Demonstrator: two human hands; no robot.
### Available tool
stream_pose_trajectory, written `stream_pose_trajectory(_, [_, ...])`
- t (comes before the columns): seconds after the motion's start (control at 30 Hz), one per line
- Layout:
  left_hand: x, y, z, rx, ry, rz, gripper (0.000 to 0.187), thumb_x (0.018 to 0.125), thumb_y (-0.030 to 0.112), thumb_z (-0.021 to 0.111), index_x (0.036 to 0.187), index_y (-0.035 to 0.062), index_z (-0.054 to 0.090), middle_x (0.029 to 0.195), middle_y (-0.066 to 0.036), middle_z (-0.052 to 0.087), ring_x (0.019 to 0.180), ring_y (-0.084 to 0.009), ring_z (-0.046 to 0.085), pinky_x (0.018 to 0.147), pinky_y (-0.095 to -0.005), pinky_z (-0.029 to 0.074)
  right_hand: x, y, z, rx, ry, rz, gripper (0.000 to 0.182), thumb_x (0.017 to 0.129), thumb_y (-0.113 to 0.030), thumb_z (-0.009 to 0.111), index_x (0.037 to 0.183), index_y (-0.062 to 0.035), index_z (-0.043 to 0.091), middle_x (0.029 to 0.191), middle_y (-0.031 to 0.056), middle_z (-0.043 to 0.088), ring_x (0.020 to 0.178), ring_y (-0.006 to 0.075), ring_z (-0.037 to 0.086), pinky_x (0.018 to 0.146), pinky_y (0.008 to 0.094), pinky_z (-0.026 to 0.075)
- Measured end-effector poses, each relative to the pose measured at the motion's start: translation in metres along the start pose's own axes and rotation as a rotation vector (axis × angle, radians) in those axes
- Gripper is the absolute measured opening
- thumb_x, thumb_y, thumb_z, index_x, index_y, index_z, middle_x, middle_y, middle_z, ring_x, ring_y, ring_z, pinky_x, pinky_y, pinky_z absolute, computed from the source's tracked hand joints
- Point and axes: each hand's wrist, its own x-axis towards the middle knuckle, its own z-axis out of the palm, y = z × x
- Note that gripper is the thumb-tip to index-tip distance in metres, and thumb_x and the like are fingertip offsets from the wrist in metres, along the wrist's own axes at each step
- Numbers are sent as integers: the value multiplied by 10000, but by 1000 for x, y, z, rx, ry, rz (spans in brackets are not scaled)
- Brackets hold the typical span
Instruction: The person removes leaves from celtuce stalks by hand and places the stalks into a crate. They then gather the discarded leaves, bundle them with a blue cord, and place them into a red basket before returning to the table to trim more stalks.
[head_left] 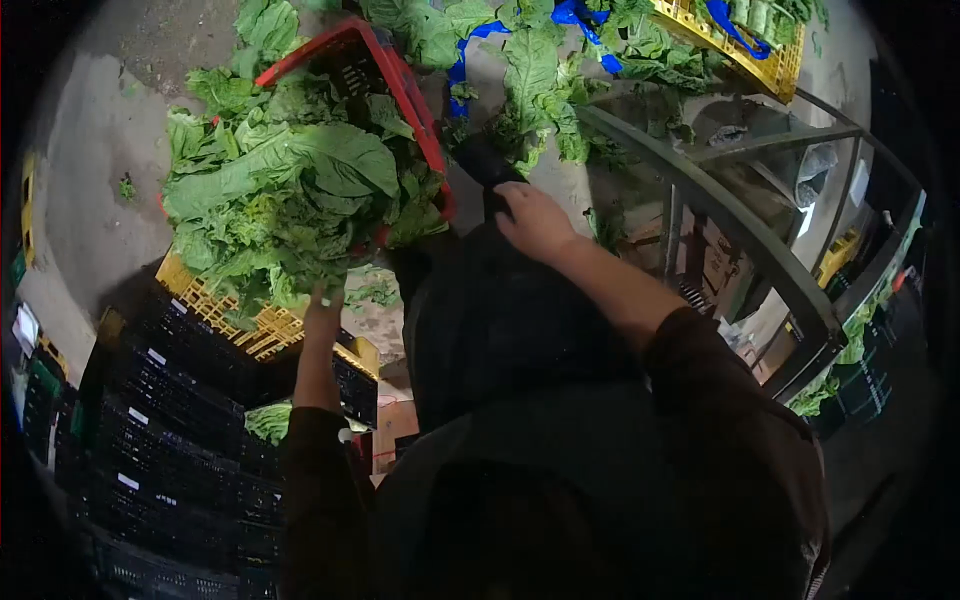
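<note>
A large heap of loose green leaves (pixel 290 180), like romaine lettuce, spills over a red crate (pixel 405 95). My left hand (pixel 322 315) is at the heap's lower edge, with its fingers stretched up against the leaves and their tips partly hidden. My right hand (pixel 535 222) rests on my dark-clothed leg, to the right of the crate, fingers laid over it with no object showing in them. Below the heap, a yellow crate (pixel 265 330) is partly covered by leaves.
Stacked black crates (pixel 170 430) stand at the lower left. On the right is a metal frame (pixel 720 205) with bent bars. A yellow crate of lettuce (pixel 785 65) sits at the top right. Blue strips (pixel 458 85) and scattered leaves (pixel 535 85) lie on the floor ahead.
</note>
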Motion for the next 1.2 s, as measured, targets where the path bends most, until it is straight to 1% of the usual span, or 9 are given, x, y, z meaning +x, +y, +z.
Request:
stream_pose_trajectory(0.1, [-58, 9, 6, 7, -85, 38, 653, 846, 436, 587, 1315, 2, 450, 1227, -258, 539, 1134, -394, 521, 932, -413, 417, -35, 11, -56, -117, 66, 38, 352, 814, -163, 597, 1139, -41, 540, 1126, 164, 575, 1016, 363, 552, 875, 430, 447])
stream_pose_trajectory(0.2, [-93, -5, 16, -320, -122, -12, 591, 848, 355, 609, 1297, -7, 475, 1277, -208, 527, 1116, -302, 548, 920, -365, 423, -69, -4, -111, -194, 238, -25, 358, 809, -169, 606, 1139, -44, 544, 1134, 139, 579, 1038, 338, 548, 915, 428, 420])
stream_pose_trajectory(0.43, [-122, 9, -21, -369, -52, 48, 494, 841, 311, 614, 1194, -30, 556, 1041, -98, 624, 927, -166, 581, 836, -283, 441, -184, -83, -245, -718, 806, -13, 450, 773, -218, 666, 1196, -134, 539, 1213, 40, 546, 1191, 249, 463, 1052, 468, 255])
stream_pose_trajectory(0.57, [-113, -18, -39, -367, 18, 201, 454, 855, 319, 614, 1168, -7, 580, 1037, -91, 632, 947, -169, 583, 819, -284, 449, -233, -53, -270, -885, 777, 269, 573, 753, -208, 687, 1277, -123, 471, 1317, 45, 475, 1267, 277, 390, 1060, 457, 278])
stream_pose_trajectory(0.9, [-149, 12, -97, -454, -33, 308, 436, 869, 253, 615, 1183, -44, 557, 1074, -118, 629, 971, -193, 589, 842, -309, 453, -250, -40, -281, -575, 892, 43, 546, 733, -211, 691, 1227, -86, 493, 1257, 102, 508, 1194, 307, 453, 1011, 411, 363])
stream_pose_trajectory(0.93, [-148, 18, -96, -437, 7, 300, 430, 866, 244, 622, 1185, -36, 556, 1070, -106, 629, 966, -182, 588, 833, -307, 457, -251, -42, -284, -573, 925, -6, 484, 742, -217, 689, 1173, -61, 533, 1150, 121, 568, 1103, 318, 508, 959, 406, 401])
stream_pose_trajectory(1.0, [-143, 35, -88, -390, 13, 252, 445, 865, 243, 628, 1206, -29, 542, 1093, -102, 622, 988, -173, 585, 836, -303, 458, -255, -34, -297, -470, 828, 11, 440, 747, -219, 687, 1131, -47, 557, 1070, 131, 591, 1037, 324, 530, 916, 405, 421])
stream_pose_trajectory(1.07, [-135, 53, -74, -500, -136, 440, 447, 871, 255, 621, 1208, -27, 539, 1095, -101, 620, 986, -167, 580, 832, -297, 457, -253, -29, -313, -371, 747, -10, 341, 762, -230, 682, 1020, -20, 610, 874, 155, 622, 875, 345, 563, 800, 408, 458])
stream_pose_trajectory(1.2, [-184, 156, -68, -383, -121, 373, 443, 880, 246, 610, 1218, -29, 526, 1028, -82, 622, 889, -147, 581, 775, -276, 461, -235, -12, -328, -270, 759, -8, 345, 767, -239, 678, 1035, -33, 612, 919, 162, 629, 905, 344, 569, 821, 407, 453])
